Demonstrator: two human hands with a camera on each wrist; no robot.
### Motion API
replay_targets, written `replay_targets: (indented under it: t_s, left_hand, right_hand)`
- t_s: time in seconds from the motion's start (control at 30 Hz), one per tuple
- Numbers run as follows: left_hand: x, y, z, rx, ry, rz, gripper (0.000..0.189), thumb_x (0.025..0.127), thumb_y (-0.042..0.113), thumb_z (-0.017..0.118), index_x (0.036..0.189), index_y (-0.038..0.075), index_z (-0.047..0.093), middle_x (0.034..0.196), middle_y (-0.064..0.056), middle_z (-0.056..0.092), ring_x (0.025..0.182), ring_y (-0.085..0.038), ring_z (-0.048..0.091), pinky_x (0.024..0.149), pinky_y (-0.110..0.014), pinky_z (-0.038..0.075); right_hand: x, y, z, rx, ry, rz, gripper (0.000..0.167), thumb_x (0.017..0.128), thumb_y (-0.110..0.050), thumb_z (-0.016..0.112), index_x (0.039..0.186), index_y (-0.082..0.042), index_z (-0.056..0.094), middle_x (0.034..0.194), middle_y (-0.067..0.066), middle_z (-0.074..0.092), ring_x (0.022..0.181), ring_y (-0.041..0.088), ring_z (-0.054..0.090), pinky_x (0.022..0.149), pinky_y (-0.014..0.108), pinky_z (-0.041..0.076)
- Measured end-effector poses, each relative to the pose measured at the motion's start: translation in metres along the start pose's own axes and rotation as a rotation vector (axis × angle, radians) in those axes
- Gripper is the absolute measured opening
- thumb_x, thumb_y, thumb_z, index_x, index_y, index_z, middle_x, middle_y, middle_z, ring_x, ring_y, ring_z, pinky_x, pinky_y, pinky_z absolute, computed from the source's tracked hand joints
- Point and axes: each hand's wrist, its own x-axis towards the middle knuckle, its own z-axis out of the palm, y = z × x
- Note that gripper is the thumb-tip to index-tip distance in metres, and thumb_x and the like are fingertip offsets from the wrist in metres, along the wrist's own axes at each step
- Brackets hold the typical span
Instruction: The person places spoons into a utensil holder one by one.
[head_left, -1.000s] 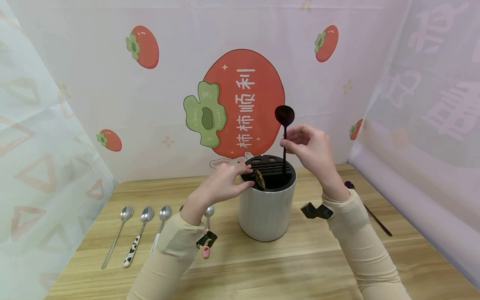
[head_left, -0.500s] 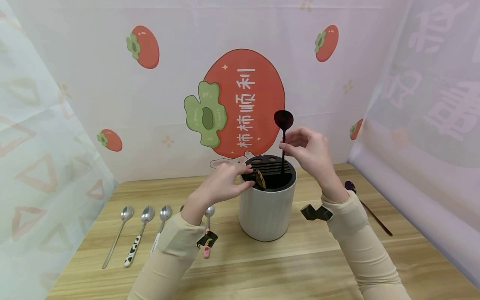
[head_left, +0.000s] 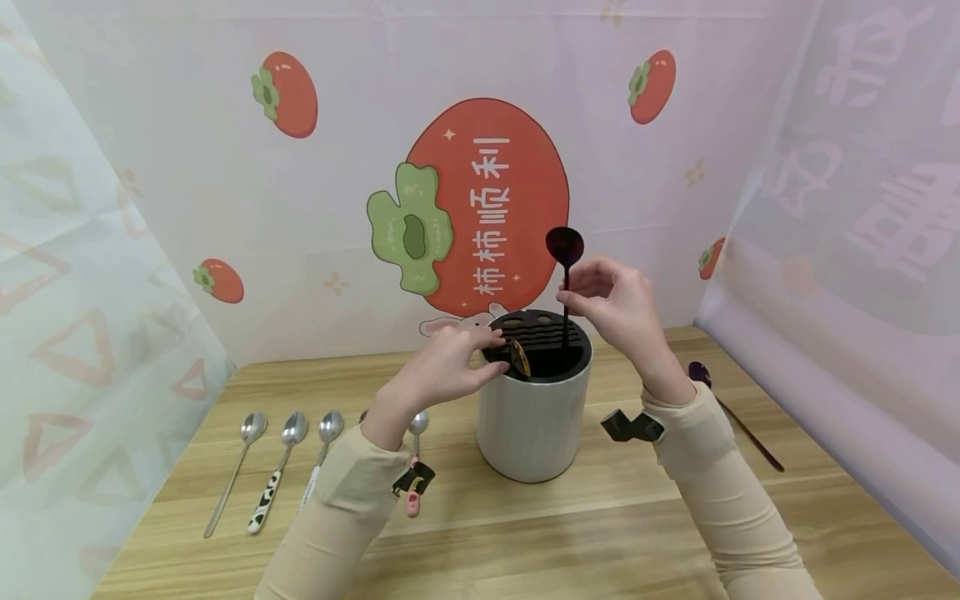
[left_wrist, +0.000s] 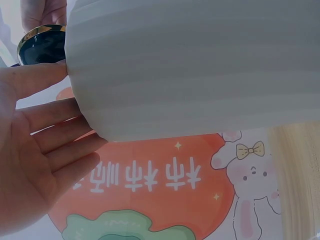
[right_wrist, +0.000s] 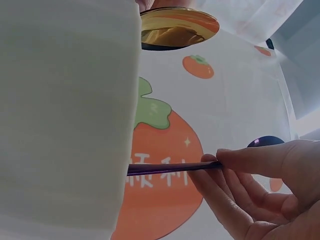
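Observation:
A white ribbed utensil holder (head_left: 531, 433) with a black slotted top (head_left: 547, 325) stands mid-table. My right hand (head_left: 618, 308) pinches the thin handle of a dark purple round-bowled spoon (head_left: 565, 247) between thumb and fingers. It is upright, bowl up, with the handle's lower end down in the black top. My left hand (head_left: 442, 367) touches the holder's left rim with fairly straight fingers, as the left wrist view (left_wrist: 50, 145) also shows. Beside its fingertips a gold-and-dark spoon (head_left: 521, 358) sticks up from the open compartment; the right wrist view shows its gold bowl (right_wrist: 180, 30).
Left of the holder lie several spoons: a plain steel one (head_left: 236, 471), a cow-patterned one (head_left: 270, 483), a white-handled one (head_left: 322, 442) and a pink-handled one (head_left: 414, 500), partly behind my left forearm. Another dark purple spoon (head_left: 742, 425) lies at the right. A printed cloth backdrop (head_left: 337, 167) rises behind.
My right hand and the dark purple spoon have moved slightly down and left, the handle sinking a little into the top. My left hand has stayed on the rim.

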Motion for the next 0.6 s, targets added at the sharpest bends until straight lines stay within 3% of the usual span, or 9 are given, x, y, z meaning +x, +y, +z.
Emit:
replay_targets:
  t_s: [0.13, 0.6]
  left_hand:
    - [-0.0001, 0.0001, -0.0002, -0.005, 0.004, 0.003, 0.032, 0.088, 0.029, 0.066, 0.112, 0.007, 0.068, 0.123, -0.007, 0.065, 0.065, -0.011, 0.063, 0.074, -0.026, 0.049]
    - [-0.0007, 0.0005, -0.0001, -0.008, 0.005, 0.002, 0.032, 0.088, 0.028, 0.066, 0.112, 0.007, 0.069, 0.123, -0.007, 0.065, 0.063, -0.008, 0.06, 0.074, -0.026, 0.049]
  right_hand:
    - [0.0002, 0.0007, 0.0005, 0.023, -0.013, 0.003, 0.026, 0.082, -0.019, 0.075, 0.1, -0.004, 0.064, 0.092, 0.013, 0.072, 0.073, 0.007, 0.068, 0.064, 0.017, 0.053]
    - [-0.0021, 0.0054, 0.0003, -0.016, -0.038, 0.012, 0.024, 0.08, -0.019, 0.076, 0.097, -0.005, 0.066, 0.092, 0.01, 0.073, 0.077, 0.012, 0.069, 0.066, 0.016, 0.051]
